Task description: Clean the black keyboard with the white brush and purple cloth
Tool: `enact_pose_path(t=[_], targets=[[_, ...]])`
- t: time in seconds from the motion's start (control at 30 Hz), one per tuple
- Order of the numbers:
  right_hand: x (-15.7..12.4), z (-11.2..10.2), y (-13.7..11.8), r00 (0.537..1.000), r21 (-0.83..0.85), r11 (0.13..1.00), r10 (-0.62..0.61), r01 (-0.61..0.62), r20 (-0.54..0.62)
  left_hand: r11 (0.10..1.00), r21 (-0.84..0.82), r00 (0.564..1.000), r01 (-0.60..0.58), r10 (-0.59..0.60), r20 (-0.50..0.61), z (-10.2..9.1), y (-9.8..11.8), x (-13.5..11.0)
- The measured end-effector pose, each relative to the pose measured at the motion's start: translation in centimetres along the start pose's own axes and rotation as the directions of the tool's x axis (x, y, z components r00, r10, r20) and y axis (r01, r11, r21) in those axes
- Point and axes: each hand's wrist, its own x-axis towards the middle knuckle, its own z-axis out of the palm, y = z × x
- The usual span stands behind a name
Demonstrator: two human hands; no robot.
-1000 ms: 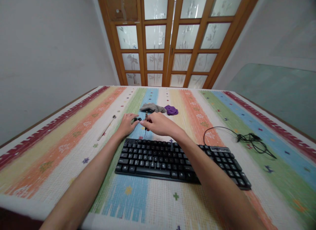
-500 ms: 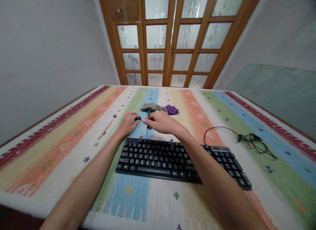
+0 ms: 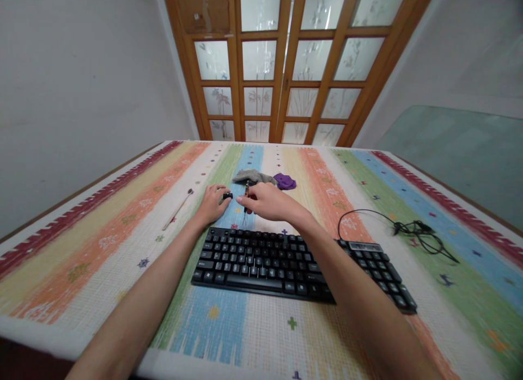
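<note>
My left hand (image 3: 211, 204) rests on the cloth behind the keyboard's left end. Its thumb and fingers are closed about a small black piece (image 3: 227, 195) that looks like a keycap. To its right, my right hand (image 3: 267, 201) pinches a slim dark tool with thin wire prongs (image 3: 244, 218) pointing down, apparently a keycap puller. The prongs hang just above or at the cloth, apart from the black piece. The black keyboard (image 3: 253, 260) lies in front of both hands, and my right forearm covers part of its right side.
Behind my hands lie a grey cloth (image 3: 253, 177) and a purple cloth (image 3: 285, 181). A thin brush (image 3: 177, 209) lies left of my left hand. The keyboard's cable (image 3: 420, 230) is bunched at the right. A striped tablecloth (image 3: 102, 271) covers the table.
My right hand and the tool have shifted very slightly. My left hand, the black piece and the keyboard stay in place.
</note>
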Motion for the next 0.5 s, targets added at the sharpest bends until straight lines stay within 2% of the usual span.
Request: enact_pose_path(t=[0.5], targets=[[-0.08,-0.19,-0.16,1.000,-0.004,1.000,0.008,-0.008,0.029,0.999,-0.041,1.000,0.016,-0.016,0.013,-0.10,-0.21,-0.01]])
